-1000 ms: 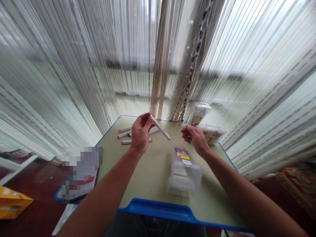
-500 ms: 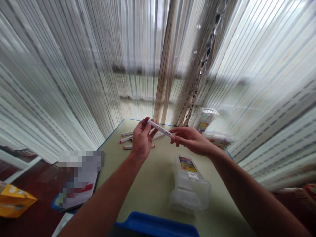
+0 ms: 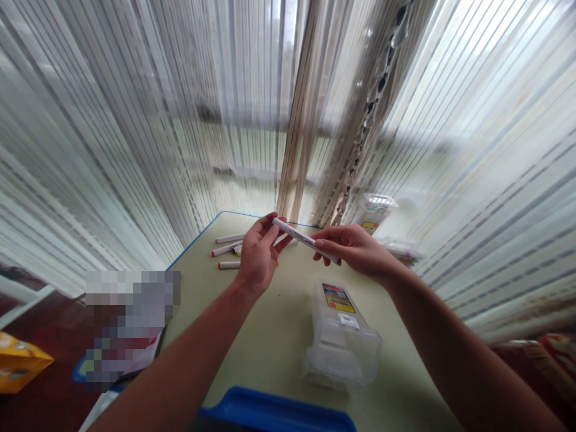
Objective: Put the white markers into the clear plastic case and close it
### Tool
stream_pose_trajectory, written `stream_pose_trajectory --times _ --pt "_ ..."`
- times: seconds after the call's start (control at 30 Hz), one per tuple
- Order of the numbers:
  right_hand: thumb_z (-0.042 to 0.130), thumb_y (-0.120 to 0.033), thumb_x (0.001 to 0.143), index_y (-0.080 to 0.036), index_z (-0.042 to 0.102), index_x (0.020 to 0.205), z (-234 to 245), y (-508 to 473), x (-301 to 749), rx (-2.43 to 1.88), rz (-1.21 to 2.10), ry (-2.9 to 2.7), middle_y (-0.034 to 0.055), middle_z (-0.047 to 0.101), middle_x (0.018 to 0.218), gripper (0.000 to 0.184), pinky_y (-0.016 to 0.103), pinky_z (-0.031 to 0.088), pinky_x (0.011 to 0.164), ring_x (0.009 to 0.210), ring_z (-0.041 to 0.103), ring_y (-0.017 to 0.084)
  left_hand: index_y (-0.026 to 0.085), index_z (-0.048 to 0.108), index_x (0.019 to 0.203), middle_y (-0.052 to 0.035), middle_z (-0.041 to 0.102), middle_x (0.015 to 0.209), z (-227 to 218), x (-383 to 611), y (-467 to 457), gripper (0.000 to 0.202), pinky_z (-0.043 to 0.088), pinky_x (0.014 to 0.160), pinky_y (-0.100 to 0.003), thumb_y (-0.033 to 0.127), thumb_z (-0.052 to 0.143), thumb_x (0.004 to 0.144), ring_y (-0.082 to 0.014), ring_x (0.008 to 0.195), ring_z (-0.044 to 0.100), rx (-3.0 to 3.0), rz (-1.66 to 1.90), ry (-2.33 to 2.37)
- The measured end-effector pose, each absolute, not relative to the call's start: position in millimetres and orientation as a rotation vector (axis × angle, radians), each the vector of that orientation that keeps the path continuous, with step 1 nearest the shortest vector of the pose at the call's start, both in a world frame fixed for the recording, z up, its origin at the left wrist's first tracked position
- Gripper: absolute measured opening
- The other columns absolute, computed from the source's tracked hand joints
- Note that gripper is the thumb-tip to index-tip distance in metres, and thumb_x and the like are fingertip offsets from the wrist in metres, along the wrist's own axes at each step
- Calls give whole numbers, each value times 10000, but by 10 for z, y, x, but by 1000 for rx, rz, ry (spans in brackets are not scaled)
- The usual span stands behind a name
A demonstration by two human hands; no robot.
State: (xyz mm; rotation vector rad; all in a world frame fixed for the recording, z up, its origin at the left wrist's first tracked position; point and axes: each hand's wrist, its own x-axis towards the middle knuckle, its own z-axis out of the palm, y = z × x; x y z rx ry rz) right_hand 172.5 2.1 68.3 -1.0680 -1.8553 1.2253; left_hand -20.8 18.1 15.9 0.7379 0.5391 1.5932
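Note:
A white marker [image 3: 299, 236] with dark printing is held slantwise above the far part of the table. My left hand [image 3: 260, 252] pinches its upper left end between thumb and fingers. Around its lower right part my right hand [image 3: 348, 249] is closed, thumb on top. Behind and beside my left hand, several white markers with coloured ends lie on the table, among them a pink-ended marker [image 3: 224, 249] and an orange-ended marker [image 3: 229, 265]; my hand partly covers them. Nearer to me stands a clear plastic case [image 3: 342, 342] with a yellow and dark label.
The pale green table [image 3: 265, 336] has a blue edge. At its front lies a blue tray [image 3: 283, 408]. Another clear case [image 3: 375, 213] stands at the back right. String curtains [image 3: 243, 90] hang behind. A yellow packet [image 3: 22, 363] is at lower left.
My right hand has moved along the marker toward its middle, and the lower end now shows beyond the fingers. My left hand keeps its pinch. The view has shifted slightly.

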Motion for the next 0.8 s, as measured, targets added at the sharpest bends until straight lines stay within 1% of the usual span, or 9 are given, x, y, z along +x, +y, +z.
stream_pose_trajectory --times 0.13,0.23,0.3,0.37,0.43,0.5,0.57,0.67,0.8 --pt "739 -444 814 -126 783 961 652 16 1675 -1091 1308 -1804 71 755 753 352 212 362 478 540 547 89 176 633 1084 -57 700 1063 151 -154 124 280 544 857 -327 211 710 817 -153 940 657 872 1513 523" --pt "757 -434 802 -133 778 927 628 25 1661 -1046 1379 -1703 56 744 740 327 203 316 438 492 493 66 196 575 1214 -74 682 1119 145 -118 75 403 555 795 -323 290 704 844 -168 932 658 947 1464 561" --pt "780 -423 784 -139 761 901 623 30 1653 -981 1389 -1591 37 722 713 308 195 301 411 457 457 52 199 546 1256 -78 668 1116 140 -107 40 443 560 761 -321 336 690 859 -172 909 658 974 1415 580" --pt "815 -395 754 -145 728 876 626 33 1638 -900 1374 -1476 18 697 679 292 190 351 417 457 484 56 181 553 1240 -73 664 1048 134 -103 7 438 562 728 -318 368 681 866 -167 857 653 1014 1340 578" --pt "846 -364 725 -154 698 866 629 36 1622 -844 1353 -1386 11 686 655 293 200 444 467 498 560 81 160 579 1202 -55 660 935 130 -100 -24 421 554 678 -301 383 688 861 -154 774 641 1085 1261 571" --pt "864 -340 705 -160 686 859 627 44 1613 -828 1328 -1328 22 700 675 297 221 520 538 574 635 112 150 604 1190 -38 655 850 129 -95 -46 419 537 635 -281 377 704 853 -135 691 623 1165 1212 560" --pt "868 -328 702 -161 691 845 619 56 1615 -828 1297 -1315 33 712 705 283 232 553 586 629 666 125 146 625 1191 -27 655 803 131 -87 -56 412 522 608 -268 358 714 849 -117 628 604 1213 1224 556" --pt "864 -327 708 -161 700 830 613 81 1642 -823 1258 -1325 23 696 698 263 220 531 558 601 638 110 130 659 1146 -22 649 773 135 -83 -50 365 504 573 -256 351 704 858 -102 581 583 1218 1301 569" --pt "848 -364 718 -159 701 808 657 105 1725 -836 1193 -1299 7 650 705 268 211 436 460 525 551 79 120 699 1060 -11 629 739 135 -95 -24 309 488 546 -241 353 700 857 -92 559 569 1182 1371 579"
